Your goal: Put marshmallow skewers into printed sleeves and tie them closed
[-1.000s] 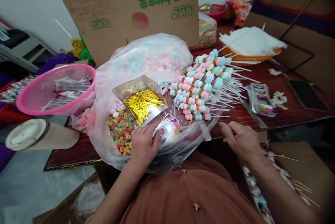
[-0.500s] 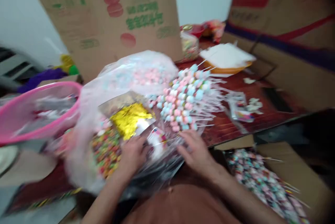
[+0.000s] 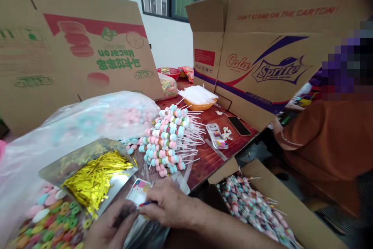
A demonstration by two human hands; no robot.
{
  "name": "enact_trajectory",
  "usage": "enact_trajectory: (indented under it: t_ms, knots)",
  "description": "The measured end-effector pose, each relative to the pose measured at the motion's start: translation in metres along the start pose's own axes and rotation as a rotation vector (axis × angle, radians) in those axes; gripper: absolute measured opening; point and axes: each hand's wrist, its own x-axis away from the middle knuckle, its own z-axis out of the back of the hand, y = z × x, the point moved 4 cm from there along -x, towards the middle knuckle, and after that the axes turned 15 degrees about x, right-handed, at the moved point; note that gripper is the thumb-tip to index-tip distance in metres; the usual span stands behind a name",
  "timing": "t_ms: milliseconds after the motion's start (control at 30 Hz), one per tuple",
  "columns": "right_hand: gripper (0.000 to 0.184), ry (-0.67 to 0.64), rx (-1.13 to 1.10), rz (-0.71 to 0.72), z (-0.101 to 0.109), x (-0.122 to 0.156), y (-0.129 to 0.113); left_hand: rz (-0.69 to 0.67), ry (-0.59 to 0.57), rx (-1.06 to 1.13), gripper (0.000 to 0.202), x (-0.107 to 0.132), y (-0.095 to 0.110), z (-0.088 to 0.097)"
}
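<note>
My right hand point(image 3: 163, 201) is closed in a pinch at a small clear plastic bag point(image 3: 138, 189) printed with coloured spots. Close beside it, my left hand point(image 3: 112, 222) has its fingers curled together at the bag's lower edge; motion blurs them, and what they grip is hidden. Beyond the hands, a pile of marshmallow skewers point(image 3: 166, 140) lies with its white sticks pointing right. An open pouch of gold twist ties point(image 3: 97, 179) sits left of the bag. Coloured ring candies point(image 3: 55, 222) and loose marshmallows point(image 3: 40, 206) lie at the lower left.
A large bag of marshmallows point(image 3: 96, 117) stands behind the pouch. White sticks fill an orange basket point(image 3: 201, 106). A phone point(image 3: 239, 125) lies near the table's right edge. Below, an open carton point(image 3: 291, 198) holds wrapped skewers. Cardboard boxes stand behind; another person point(image 3: 320, 155) is at right.
The view has swung right and sharpened, bringing the window and another person into sight. My hands have come together; my right hand now pinches at the printed plastic bag.
</note>
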Motion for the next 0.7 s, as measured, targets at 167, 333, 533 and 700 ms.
enact_trajectory:
  t_ms: [167, 333, 533, 700]
  knots:
    - [0.012, -0.052, -0.206, 0.012, 0.009, 0.006, 0.004, 0.204, -0.133, 0.251, 0.028, 0.003, 0.002, -0.009]
    - [0.023, 0.029, -0.328, -0.134, -0.001, 0.018, 0.009, 0.256, -0.129, 0.257, 0.030, 0.006, 0.007, -0.011]
    - [0.040, 0.165, -0.078, -0.268, 0.025, 0.025, 0.052, -0.197, 0.058, -0.161, 0.017, 0.015, 0.019, -0.013]
    - [0.016, 0.243, 0.762, -0.381, 0.081, 0.001, 0.100, -0.170, 0.279, -0.142, 0.018, 0.017, 0.018, 0.008]
